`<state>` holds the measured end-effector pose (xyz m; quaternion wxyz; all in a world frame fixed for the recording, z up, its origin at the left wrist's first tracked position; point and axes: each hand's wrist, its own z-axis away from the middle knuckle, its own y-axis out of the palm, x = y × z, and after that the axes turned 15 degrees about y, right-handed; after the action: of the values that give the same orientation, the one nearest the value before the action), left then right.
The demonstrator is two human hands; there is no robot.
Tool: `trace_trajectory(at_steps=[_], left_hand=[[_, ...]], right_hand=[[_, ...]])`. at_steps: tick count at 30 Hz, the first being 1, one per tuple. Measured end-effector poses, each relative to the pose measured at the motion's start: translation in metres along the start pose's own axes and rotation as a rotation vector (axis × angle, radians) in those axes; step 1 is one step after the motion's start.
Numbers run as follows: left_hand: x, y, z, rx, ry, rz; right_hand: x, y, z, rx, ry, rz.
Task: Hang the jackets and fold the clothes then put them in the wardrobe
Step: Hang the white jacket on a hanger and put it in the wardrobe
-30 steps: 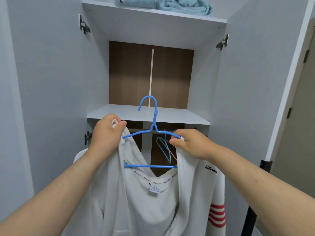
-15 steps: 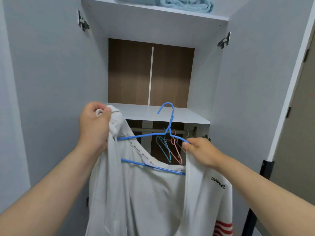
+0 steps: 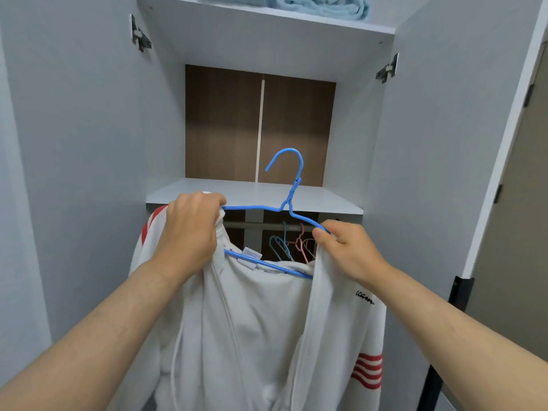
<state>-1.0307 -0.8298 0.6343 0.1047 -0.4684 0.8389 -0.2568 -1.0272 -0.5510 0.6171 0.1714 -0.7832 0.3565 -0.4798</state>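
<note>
Facing open wardrobe shelf; left hand, right hand grip jacket on hanger.

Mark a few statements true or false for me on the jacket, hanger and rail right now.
1. The left hand and the right hand both grip the white jacket at the ends of the blue hanger. True.
2. Spare hangers hang on the rail. True.
3. The blue hanger's hook is over the rail. False: the hook is free in the air, above the rail.
4. The top shelf holds a red towel. False: the towel is light blue.
</note>
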Motion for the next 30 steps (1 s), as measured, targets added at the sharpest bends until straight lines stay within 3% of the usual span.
trace_trajectory(at_steps=[5,8,12,15,17,20,23,26,30], left_hand=[[0.023,0.01,0.003,-0.116,-0.11,-0.06],[0.041,0.011,0.002,0.104,-0.228,-0.061],[0.055,0.012,-0.005,0.449,-0.152,0.153],[0.052,0.022,-0.005,0.487,-0.164,0.378],[0.052,0.031,-0.001,0.441,-0.164,0.363],[0.051,0.041,0.006,0.348,-0.137,0.254],[0.048,0.047,0.007,0.302,-0.121,0.245],[0.043,0.049,0.002,0.339,-0.101,0.221],[0.044,0.048,-0.001,0.37,-0.109,0.184]], right_hand=[[0.002,-0.003,0.001,0.038,-0.014,-0.056],[-0.001,-0.006,-0.002,0.032,-0.012,-0.068],[-0.007,-0.005,-0.008,0.053,-0.005,0.002],[-0.003,-0.003,-0.012,0.124,0.012,0.061],[0.0,-0.007,-0.016,0.248,0.113,0.004],[-0.003,-0.015,-0.028,0.583,0.611,-0.352],[-0.016,-0.01,-0.042,0.668,0.895,-0.246],[-0.019,-0.005,-0.045,0.696,0.922,0.056],[-0.018,-0.006,-0.042,0.783,0.835,0.134]])
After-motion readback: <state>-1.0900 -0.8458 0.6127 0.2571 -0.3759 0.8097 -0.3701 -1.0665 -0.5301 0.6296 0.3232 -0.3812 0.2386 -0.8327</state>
